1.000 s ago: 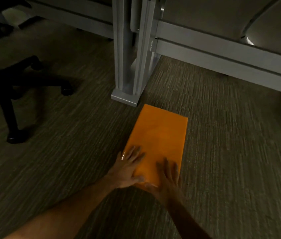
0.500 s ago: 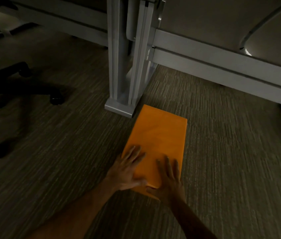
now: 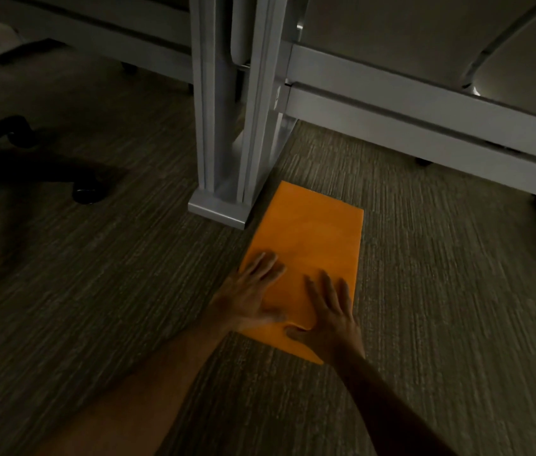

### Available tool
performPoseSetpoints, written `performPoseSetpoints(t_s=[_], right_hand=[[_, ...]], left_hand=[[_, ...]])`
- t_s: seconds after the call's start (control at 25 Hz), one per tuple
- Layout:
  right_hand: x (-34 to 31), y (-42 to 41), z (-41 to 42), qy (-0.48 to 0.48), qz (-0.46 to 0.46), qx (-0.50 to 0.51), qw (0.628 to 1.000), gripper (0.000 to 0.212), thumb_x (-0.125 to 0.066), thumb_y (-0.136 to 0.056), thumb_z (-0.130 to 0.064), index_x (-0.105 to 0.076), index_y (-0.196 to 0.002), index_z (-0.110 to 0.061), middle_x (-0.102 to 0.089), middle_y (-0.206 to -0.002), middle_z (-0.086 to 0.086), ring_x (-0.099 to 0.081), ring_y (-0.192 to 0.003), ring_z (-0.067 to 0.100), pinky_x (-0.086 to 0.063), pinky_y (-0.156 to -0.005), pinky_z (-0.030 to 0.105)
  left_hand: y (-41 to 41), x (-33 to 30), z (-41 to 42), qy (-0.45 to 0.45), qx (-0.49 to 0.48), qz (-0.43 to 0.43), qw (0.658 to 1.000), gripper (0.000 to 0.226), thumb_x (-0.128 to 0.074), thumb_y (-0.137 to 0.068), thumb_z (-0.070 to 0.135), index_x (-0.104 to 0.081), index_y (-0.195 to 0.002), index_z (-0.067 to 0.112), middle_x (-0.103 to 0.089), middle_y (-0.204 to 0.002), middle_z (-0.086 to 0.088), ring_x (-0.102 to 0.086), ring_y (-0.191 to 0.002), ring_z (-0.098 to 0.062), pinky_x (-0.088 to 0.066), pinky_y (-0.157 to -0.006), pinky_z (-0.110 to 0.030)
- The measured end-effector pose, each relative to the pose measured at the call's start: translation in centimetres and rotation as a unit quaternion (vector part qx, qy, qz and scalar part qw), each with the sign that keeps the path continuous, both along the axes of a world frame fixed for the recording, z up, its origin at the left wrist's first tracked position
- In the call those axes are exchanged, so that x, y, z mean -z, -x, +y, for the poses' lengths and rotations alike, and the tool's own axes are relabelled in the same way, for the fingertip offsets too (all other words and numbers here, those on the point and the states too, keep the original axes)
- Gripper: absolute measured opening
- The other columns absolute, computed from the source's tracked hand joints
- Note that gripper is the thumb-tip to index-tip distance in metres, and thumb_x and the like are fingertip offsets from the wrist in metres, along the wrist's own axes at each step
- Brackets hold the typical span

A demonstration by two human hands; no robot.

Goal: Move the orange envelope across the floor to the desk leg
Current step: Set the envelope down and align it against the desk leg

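The orange envelope [image 3: 316, 235] lies flat on the carpet, long side pointing away from me. Its far left corner sits right beside the foot of the grey desk leg [image 3: 218, 207]; I cannot tell whether they touch. My left hand [image 3: 250, 297] rests flat on the envelope's near left part, fingers spread. My right hand [image 3: 329, 317] presses flat on its near right part, also with fingers apart. Neither hand curls around the envelope, and both cover its near edge.
A black office chair base with a caster [image 3: 89, 192] stands on the carpet at the left. Grey desk rails [image 3: 424, 126] run low along the back right and back left. Striped carpet [image 3: 457, 307] stretches to the right of the envelope.
Both hands have slid the envelope forward over the carpet; its far corner has come up alongside the desk leg's foot. The hands stayed flat on it.
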State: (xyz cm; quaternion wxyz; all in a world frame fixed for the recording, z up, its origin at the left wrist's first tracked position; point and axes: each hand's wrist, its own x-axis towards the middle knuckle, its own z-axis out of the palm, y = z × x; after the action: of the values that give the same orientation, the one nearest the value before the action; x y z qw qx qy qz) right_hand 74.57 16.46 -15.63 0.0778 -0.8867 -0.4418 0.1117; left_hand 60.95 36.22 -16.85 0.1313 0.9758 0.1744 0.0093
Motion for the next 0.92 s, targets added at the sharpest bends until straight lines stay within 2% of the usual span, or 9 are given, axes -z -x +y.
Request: performPoseSetpoints(t_s=[0.04,0.36,0.52,0.64,0.72,0.76,0.84,0.88,0.92], right_hand=[[2.4,-2.3,1.2,-0.007,-0.009,0.018,1.0,0.123,-0.043,-0.056,-0.1,0.018,-0.152,-0.054,0.02,-0.169,-0.014,0.023,-0.154,0.027,-0.035,-0.109,0.068],[0.7,-5.5,5.0,-0.029,-0.002,0.007,1.0,0.123,-0.047,-0.055,-0.097,0.012,-0.154,-0.055,0.013,-0.17,-0.013,0.018,-0.155,0.028,-0.033,-0.115,0.064],[1.1,-5.2,4.8,-0.023,-0.006,0.001,1.0,0.122,-0.042,-0.055,-0.101,0.013,-0.154,-0.055,0.012,-0.171,-0.012,0.019,-0.155,0.029,-0.028,-0.115,0.065],[1.1,-5.9,4.9,-0.082,0.032,0.017,0.996,0.092,-0.025,-0.073,-0.096,0.001,-0.153,-0.059,0.003,-0.171,-0.016,0.014,-0.156,0.02,-0.022,-0.119,0.066],[1.6,-6.3,4.7,-0.204,0.106,0.093,0.969,0.077,-0.028,-0.086,-0.085,-0.015,-0.155,-0.055,-0.01,-0.17,-0.012,-0.002,-0.157,0.019,-0.023,-0.12,0.064],[2.0,-6.4,4.5,-0.264,0.158,0.157,0.939,0.078,-0.04,-0.087,-0.08,-0.017,-0.155,-0.05,-0.012,-0.17,-0.008,-0.011,-0.156,0.024,-0.026,-0.119,0.064],[2.4,-6.3,4.2,-0.334,0.272,0.276,0.859,0.095,-0.064,-0.08,-0.072,-0.011,-0.156,-0.047,-0.014,-0.17,0.001,-0.025,-0.152,0.034,-0.035,-0.113,0.067],[2.6,-6.3,4.1,-0.346,0.308,0.303,0.833,0.1,-0.071,-0.077,-0.069,-0.012,-0.155,-0.048,-0.019,-0.169,0.003,-0.031,-0.149,0.036,-0.04,-0.109,0.068],[2.8,-6.4,4.0,-0.35,0.323,0.311,0.823,0.099,-0.073,-0.076,-0.067,-0.017,-0.155,-0.047,-0.024,-0.166,0.004,-0.037,-0.146,0.036,-0.043,-0.107,0.066]], left_hand=[[-2.9,2.1,1.5,-0.001,0.007,0.008,1.0,0.11,-0.028,-0.07,0.099,0.009,-0.156,0.041,0.028,-0.163,0.011,0.024,-0.148,-0.015,-0.017,-0.11,-0.068],[-5.1,-0.1,4.7,-0.016,-0.011,-0.011,1.0,0.107,-0.032,-0.073,0.095,0.004,-0.157,0.039,0.018,-0.166,0.01,0.018,-0.15,-0.014,-0.028,-0.107,-0.066],[-5.0,-0.2,4.6,0.008,-0.013,-0.01,1.0,0.103,-0.034,-0.075,0.092,0.001,-0.157,0.041,0.017,-0.166,0.012,0.018,-0.149,-0.011,-0.026,-0.108,-0.065],[-5.1,-0.3,4.8,0.111,-0.094,-0.086,0.986,0.089,-0.046,-0.085,0.077,-0.003,-0.156,0.044,0.008,-0.167,0.011,0.006,-0.151,-0.015,-0.024,-0.114,-0.063],[-5.3,-0.5,4.5,0.205,-0.187,-0.151,0.949,0.094,-0.062,-0.085,0.063,-0.002,-0.155,0.046,-0.001,-0.168,0.006,-0.009,-0.151,-0.024,-0.028,-0.114,-0.061],[-5.5,-0.5,4.4,0.252,-0.226,-0.172,0.925,0.099,-0.069,-0.083,0.058,-0.003,-0.155,0.046,-0.007,-0.168,0.003,-0.018,-0.149,-0.027,-0.031,-0.112,-0.059],[-5.7,-0.3,4.4,0.319,-0.28,-0.198,0.883,0.107,-0.078,-0.076,0.055,-0.009,-0.157,0.041,-0.029,-0.162,-0.004,-0.037,-0.141,-0.03,-0.039,-0.108,-0.054],[-5.8,-0.1,4.5,0.34,-0.303,-0.204,0.867,0.107,-0.08,-0.074,0.055,-0.014,-0.157,0.038,-0.04,-0.156,-0.006,-0.044,-0.136,-0.03,-0.042,-0.105,-0.053],[-5.9,-0.1,4.5,0.352,-0.323,-0.206,0.854,0.106,-0.081,-0.072,0.056,-0.019,-0.157,0.036,-0.046,-0.152,-0.006,-0.048,-0.133,-0.03,-0.044,-0.104,-0.052]])
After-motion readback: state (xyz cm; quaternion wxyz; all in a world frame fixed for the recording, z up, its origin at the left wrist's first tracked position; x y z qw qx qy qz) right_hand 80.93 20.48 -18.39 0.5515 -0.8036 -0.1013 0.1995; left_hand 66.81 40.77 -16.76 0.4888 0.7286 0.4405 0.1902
